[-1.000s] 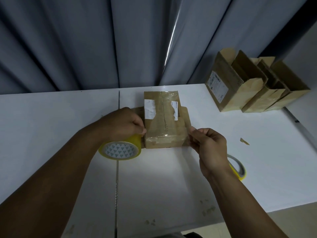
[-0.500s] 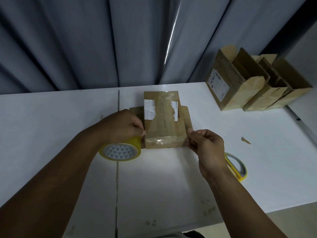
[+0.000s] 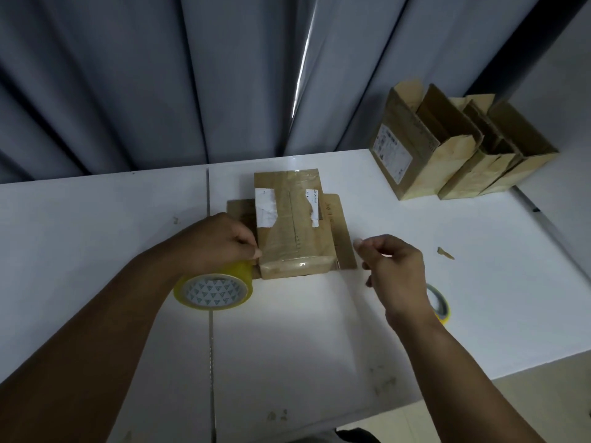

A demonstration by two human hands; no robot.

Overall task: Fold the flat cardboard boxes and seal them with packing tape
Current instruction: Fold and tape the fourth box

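Clamping tape roll [image 3: 213, 291] beside box [image 3: 295, 233], left hand [image 3: 215, 243]; right hand [image 3: 395, 271] fingers slack, apparently empty.

Bare table [image 3: 303, 330] runs from the box [image 3: 294, 228] to the near edge; I mark that the widest lane. The far-left tabletop is open too. The box's left flank is blocked: the left hand [image 3: 217, 243] grips the roll [image 3: 214, 290], just beside the near-left corner. On the right flank a flat flap [image 3: 340, 231] lies against the box, then a narrow gap, then the right hand [image 3: 393, 266], apart from the box. A second roll [image 3: 440, 304] is half hidden behind that wrist. A scrap [image 3: 445, 252] lies beyond, flat. Three open boxes [image 3: 447, 155] wall off the far-right corner. The curtain [image 3: 160, 75] closes the back edge.
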